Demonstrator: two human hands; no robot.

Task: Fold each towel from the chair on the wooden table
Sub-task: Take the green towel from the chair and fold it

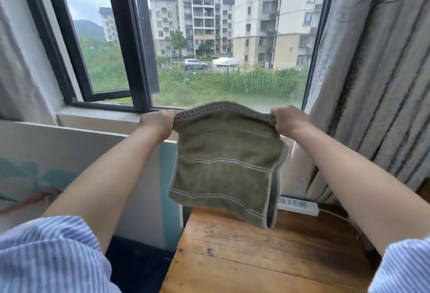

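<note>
Both hands are gripping the towel (223, 164) by its top corners, left hand (158, 122) and right hand (288, 120) curled tight, holding it doubled and hanging above the far table (256, 257), likely to square its edges.

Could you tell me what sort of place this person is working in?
Probably a room in a flat: a wooden table stands by a curtained window overlooking apartment blocks, and both hands, left and right, hold up a green towel.
</note>
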